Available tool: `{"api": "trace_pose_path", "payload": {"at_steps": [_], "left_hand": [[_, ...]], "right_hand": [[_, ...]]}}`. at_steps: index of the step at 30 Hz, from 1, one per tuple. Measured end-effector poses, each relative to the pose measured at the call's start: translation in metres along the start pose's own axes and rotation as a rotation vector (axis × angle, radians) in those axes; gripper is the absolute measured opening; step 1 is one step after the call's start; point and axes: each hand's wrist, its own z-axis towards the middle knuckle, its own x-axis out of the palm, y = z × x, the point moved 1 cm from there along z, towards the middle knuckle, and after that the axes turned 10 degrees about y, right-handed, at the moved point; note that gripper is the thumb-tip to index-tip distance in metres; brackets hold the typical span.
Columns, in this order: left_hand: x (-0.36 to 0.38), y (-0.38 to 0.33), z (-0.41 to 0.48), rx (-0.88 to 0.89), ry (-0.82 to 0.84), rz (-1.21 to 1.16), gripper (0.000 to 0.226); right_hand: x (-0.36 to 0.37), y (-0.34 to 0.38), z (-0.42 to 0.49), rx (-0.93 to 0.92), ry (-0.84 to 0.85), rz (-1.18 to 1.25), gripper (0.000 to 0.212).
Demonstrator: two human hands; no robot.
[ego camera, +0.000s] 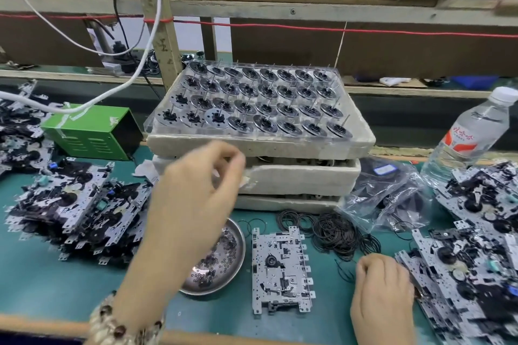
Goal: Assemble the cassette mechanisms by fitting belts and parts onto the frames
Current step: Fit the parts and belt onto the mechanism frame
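Note:
A bare metal cassette frame lies flat on the green mat in front of me. My left hand is raised above a steel dish of tiny washers, just short of the clear tray of flywheels. Its thumb and fingertips are curled close together, and blur hides whether they hold anything. My right hand rests on the mat to the right of the frame. Its fingers are curled around a thin black belt at the edge of the loose belt heap.
Piles of frames sit at the left and at the right. The flywheel tray rests on stacked foam trays. A green metal box, plastic bags of belts and a water bottle stand around them.

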Motion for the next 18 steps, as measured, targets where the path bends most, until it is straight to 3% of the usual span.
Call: {"api": "trace_pose_path", "payload": {"at_steps": [3, 5, 12, 18], "left_hand": [[-0.019, -0.003, 0.022, -0.041, -0.242, 0.149, 0.018], [-0.021, -0.001, 0.036, -0.122, -0.306, 0.245, 0.024], [-0.001, -0.01, 0.063, -0.246, -0.278, 0.476, 0.037], [0.003, -0.008, 0.072, -0.29, -0.288, 0.401, 0.031]], "right_hand": [[0.0, -0.004, -0.001, -0.02, -0.017, 0.032, 0.032], [0.001, -0.006, -0.001, -0.044, -0.027, 0.047, 0.034], [0.001, -0.006, -0.003, -0.171, 0.008, 0.118, 0.031], [0.001, -0.005, -0.001, -0.318, -0.062, 0.064, 0.035]]}}
